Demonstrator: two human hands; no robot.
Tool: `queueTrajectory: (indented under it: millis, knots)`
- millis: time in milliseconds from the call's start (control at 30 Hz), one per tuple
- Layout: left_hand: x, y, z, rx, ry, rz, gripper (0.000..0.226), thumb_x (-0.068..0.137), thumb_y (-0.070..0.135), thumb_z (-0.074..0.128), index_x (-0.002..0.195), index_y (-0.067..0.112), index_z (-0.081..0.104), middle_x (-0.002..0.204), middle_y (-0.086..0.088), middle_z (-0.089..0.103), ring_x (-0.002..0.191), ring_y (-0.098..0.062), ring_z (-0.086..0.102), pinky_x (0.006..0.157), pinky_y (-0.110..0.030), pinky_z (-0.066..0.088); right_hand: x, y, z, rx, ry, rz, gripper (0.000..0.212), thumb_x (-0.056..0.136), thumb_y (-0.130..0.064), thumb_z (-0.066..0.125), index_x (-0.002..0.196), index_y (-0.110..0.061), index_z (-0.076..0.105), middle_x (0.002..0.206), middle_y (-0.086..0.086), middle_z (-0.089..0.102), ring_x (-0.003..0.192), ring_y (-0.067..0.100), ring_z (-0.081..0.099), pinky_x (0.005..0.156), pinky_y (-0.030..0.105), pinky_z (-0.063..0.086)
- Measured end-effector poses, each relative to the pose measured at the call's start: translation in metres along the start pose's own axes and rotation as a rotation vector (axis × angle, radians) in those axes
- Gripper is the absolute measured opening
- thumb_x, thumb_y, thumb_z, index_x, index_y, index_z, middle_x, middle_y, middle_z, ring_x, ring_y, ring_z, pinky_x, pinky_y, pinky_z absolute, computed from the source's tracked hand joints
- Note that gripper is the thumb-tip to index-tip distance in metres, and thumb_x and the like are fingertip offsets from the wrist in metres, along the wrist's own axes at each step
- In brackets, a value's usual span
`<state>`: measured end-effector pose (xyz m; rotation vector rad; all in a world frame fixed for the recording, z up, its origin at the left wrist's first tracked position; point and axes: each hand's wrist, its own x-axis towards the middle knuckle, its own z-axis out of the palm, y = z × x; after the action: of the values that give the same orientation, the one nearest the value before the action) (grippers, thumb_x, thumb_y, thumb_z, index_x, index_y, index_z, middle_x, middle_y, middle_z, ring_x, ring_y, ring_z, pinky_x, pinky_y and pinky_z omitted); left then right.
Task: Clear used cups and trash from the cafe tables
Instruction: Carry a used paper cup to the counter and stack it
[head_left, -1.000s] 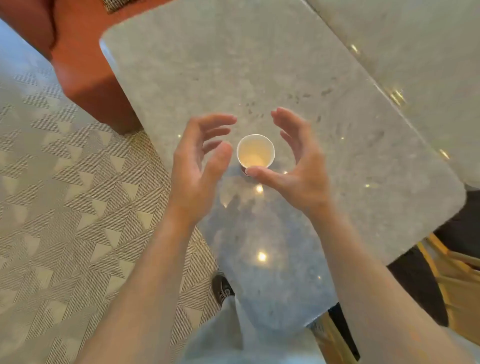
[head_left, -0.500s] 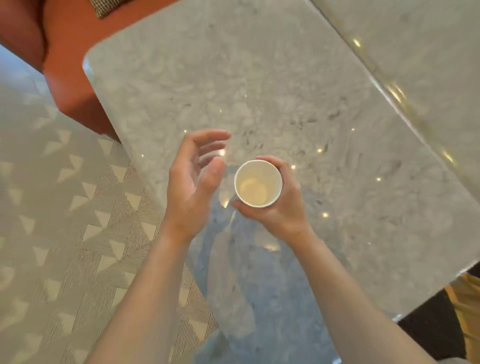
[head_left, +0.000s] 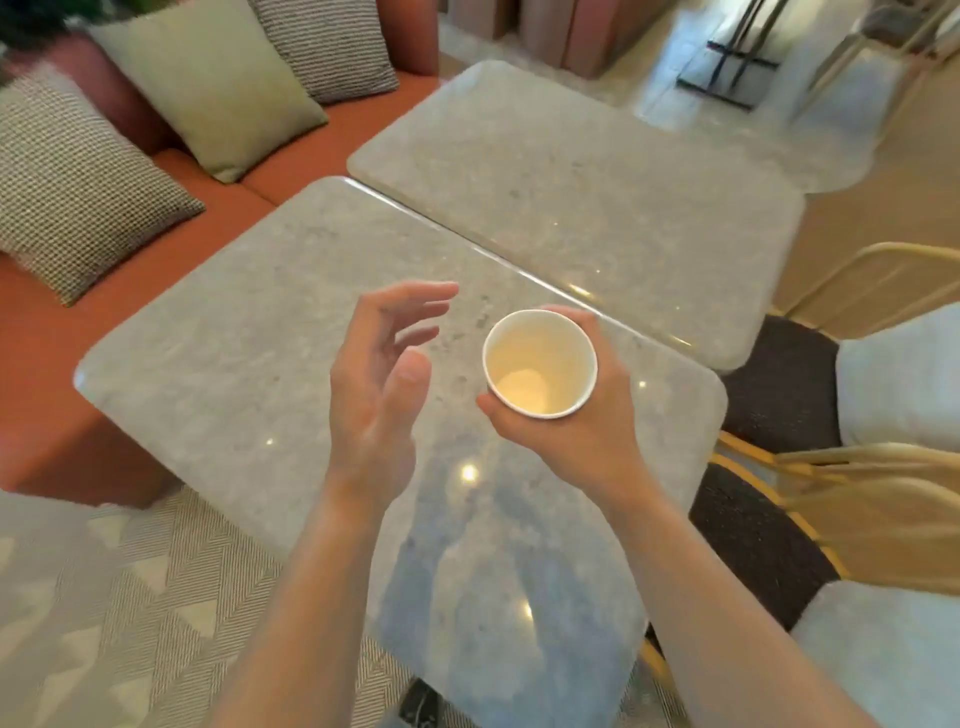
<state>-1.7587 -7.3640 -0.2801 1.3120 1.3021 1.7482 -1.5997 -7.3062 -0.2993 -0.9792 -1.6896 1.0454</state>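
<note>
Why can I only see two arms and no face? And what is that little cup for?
The camera sits on the person's head and looks forward and down, so you see what they see: their own two arms. There is only this one picture of now, taken from up there.

The right hand holds a white paper cup over a grey stone table. The cup looks empty. The left hand is open beside it and holds nothing.

A second table stands right behind the first. Past them is an orange bench with cushions, and chairs stand on the right. The person is tidying up used cups in a cafe.
</note>
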Motion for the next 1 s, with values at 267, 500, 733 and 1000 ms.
queueTrajectory:
  millis: [267,500,733,1000]
  knots:
    - [-0.071,0.068,0.059,-0.242,-0.37,0.091,0.07,0.094,0.077,0.046,0.127,0.015,0.055,0.131,-0.012,0.063,0.123,-0.031,0.061,0.103,-0.046,0.048,-0.141,-0.083,-0.074,-0.123,0.369,-0.024,0.068,0.065,-0.03,0.094,0.122,-0.014,0.059,0.113,-0.006,0.067,0.105,0.008,0.066,0.089,0.018,0.051]
    - [-0.134,0.143,0.135,-0.405,-0.65,0.207,0.062,0.097,0.073,0.046,0.126,0.019,0.055,0.129,-0.009,0.063,0.123,-0.032,0.061,0.101,-0.044,0.049,-0.252,-0.159,-0.141,-0.223,0.682,-0.111,0.06,0.067,-0.033,0.088,0.119,-0.029,0.057,0.11,-0.029,0.066,0.104,-0.003,0.064,0.087,0.011,0.047]
    - [-0.205,0.201,0.215,-0.469,-0.888,0.289,0.064,0.096,0.074,0.047,0.128,0.018,0.054,0.129,-0.012,0.062,0.123,-0.035,0.06,0.101,-0.043,0.048,-0.35,-0.186,-0.207,-0.267,0.918,-0.166,0.062,0.068,-0.035,0.086,0.121,-0.019,0.058,0.113,-0.014,0.065,0.103,0.008,0.066,0.085,0.02,0.052]
    - [-0.38,0.262,0.349,-0.574,-1.12,0.301,0.063,0.095,0.074,0.047,0.124,0.019,0.054,0.129,-0.015,0.062,0.12,-0.035,0.061,0.1,-0.047,0.05,-0.541,-0.211,-0.326,-0.371,1.132,-0.138,0.068,0.068,-0.019,0.094,0.123,-0.009,0.056,0.115,-0.02,0.063,0.106,0.002,0.065,0.084,0.016,0.055]
